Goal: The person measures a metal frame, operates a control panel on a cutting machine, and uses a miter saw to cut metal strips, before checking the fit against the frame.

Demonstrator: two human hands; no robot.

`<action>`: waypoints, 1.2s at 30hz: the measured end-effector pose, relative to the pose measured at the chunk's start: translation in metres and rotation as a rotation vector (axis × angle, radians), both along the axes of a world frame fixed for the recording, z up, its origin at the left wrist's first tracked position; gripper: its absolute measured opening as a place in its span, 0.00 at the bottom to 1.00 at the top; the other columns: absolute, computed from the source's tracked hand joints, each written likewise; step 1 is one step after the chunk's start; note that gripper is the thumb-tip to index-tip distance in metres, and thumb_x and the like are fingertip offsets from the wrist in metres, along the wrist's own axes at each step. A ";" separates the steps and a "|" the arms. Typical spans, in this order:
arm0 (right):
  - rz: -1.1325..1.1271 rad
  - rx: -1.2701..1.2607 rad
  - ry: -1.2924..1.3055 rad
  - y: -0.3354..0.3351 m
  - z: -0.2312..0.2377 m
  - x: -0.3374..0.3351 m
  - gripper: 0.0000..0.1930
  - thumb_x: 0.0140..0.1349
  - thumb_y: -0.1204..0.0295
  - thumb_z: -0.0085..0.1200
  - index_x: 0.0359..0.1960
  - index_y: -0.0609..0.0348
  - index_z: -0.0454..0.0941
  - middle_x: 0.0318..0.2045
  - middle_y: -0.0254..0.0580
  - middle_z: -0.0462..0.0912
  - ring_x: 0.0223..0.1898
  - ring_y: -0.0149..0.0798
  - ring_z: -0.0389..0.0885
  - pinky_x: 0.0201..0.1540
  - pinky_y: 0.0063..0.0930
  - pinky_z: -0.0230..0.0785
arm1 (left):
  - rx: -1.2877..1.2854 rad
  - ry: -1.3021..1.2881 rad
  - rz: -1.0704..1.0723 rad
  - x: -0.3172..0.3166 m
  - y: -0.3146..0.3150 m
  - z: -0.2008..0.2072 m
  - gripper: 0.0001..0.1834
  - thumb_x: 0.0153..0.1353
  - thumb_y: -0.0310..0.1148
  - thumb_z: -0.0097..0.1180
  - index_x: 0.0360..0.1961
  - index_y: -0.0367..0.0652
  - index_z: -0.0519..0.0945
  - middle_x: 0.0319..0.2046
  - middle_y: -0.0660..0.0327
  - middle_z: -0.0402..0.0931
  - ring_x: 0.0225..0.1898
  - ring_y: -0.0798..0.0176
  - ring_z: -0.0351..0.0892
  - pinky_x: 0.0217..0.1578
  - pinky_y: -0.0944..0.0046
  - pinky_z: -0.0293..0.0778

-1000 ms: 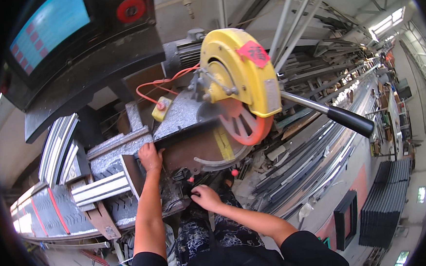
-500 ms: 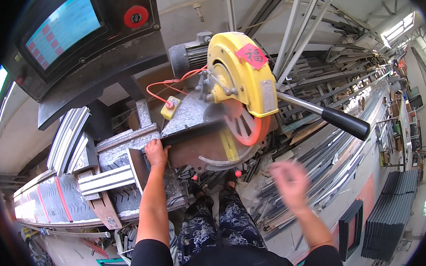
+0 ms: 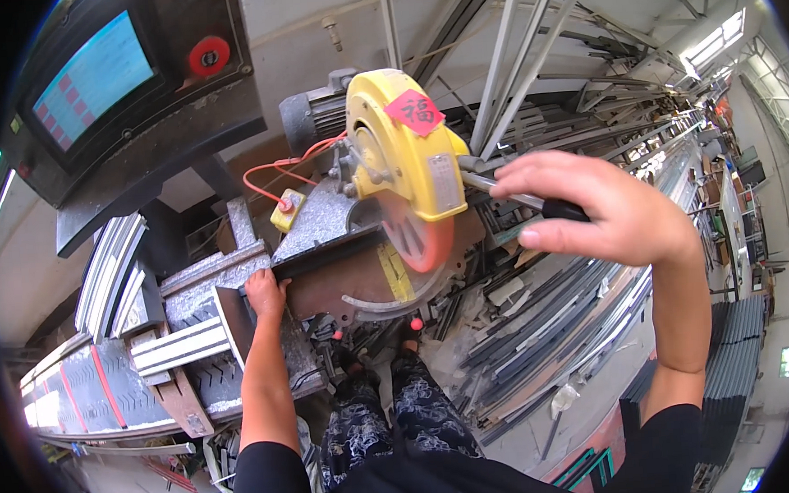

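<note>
A yellow miter saw with a red paper diamond on its guard stands in front of me, its red-orange blade raised over the brown table. A dark metal profile lies along the fence, reaching towards the blade. At the profile's left end, beside an upright stop plate, my left hand is closed on it. My right hand is over the saw's lever handle, fingers and thumb apart; part of the black grip shows between them, and whether the palm touches it is hidden.
A control panel with a screen and red knob hangs at the upper left. White profiles rest on the left bed. A yellow switch box sits behind the fence. Long profiles lie stacked to the right.
My right hand has moved up from the lower right to the saw's handle. My left hand stays at the profile's end. The whole view has shifted slightly.
</note>
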State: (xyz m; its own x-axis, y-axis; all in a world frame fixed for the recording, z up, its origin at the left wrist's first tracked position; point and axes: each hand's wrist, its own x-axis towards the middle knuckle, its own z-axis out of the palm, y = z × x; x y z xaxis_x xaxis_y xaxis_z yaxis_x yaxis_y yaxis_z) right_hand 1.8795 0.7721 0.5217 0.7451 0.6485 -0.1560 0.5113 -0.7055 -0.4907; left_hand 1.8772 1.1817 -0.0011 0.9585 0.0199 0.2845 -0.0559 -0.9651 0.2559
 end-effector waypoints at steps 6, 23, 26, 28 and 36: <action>-0.215 -0.083 -0.065 -0.013 -0.058 -0.082 0.36 0.60 0.53 0.59 0.65 0.62 0.64 0.56 0.62 0.72 0.57 0.56 0.74 0.59 0.39 0.68 | 0.056 0.079 0.029 0.001 0.001 -0.001 0.22 0.41 0.46 0.72 0.30 0.43 0.78 0.32 0.57 0.76 0.40 0.52 0.75 0.44 0.52 0.68; -1.147 0.274 0.440 -0.024 -0.306 -0.220 0.09 0.59 0.75 0.58 0.38 0.58 0.71 0.17 0.36 0.75 0.11 0.32 0.73 0.14 0.28 0.65 | 0.038 0.081 0.042 0.001 -0.001 0.008 0.21 0.37 0.45 0.73 0.27 0.43 0.79 0.31 0.57 0.76 0.37 0.50 0.76 0.41 0.52 0.70; -1.126 0.257 0.414 -0.022 -0.305 -0.218 0.08 0.59 0.75 0.57 0.38 0.59 0.71 0.17 0.37 0.75 0.11 0.32 0.73 0.14 0.28 0.65 | 0.043 0.081 0.055 0.001 -0.001 0.006 0.21 0.38 0.45 0.73 0.27 0.43 0.79 0.31 0.57 0.76 0.38 0.51 0.76 0.42 0.53 0.69; -1.129 0.244 0.410 -0.020 -0.303 -0.217 0.08 0.59 0.75 0.57 0.38 0.59 0.71 0.17 0.37 0.75 0.11 0.33 0.74 0.14 0.29 0.65 | 0.037 0.070 0.050 0.000 -0.001 0.005 0.21 0.38 0.45 0.73 0.27 0.43 0.79 0.31 0.57 0.76 0.38 0.51 0.76 0.42 0.53 0.69; -1.119 0.157 0.377 -0.021 -0.312 -0.220 0.10 0.58 0.70 0.58 0.37 0.61 0.73 0.22 0.49 0.79 0.23 0.50 0.81 0.26 0.41 0.71 | 0.017 0.087 0.037 0.001 0.003 0.000 0.22 0.37 0.43 0.74 0.30 0.43 0.79 0.31 0.57 0.76 0.37 0.50 0.76 0.41 0.53 0.71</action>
State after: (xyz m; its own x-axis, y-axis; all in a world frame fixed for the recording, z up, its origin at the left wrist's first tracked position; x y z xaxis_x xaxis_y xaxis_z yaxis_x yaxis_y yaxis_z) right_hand 1.6593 0.7507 0.2093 0.8335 -0.3012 -0.4632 -0.5450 -0.5864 -0.5992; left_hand 1.8781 1.1844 -0.0013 0.9783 0.0513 0.2009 0.0012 -0.9703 0.2420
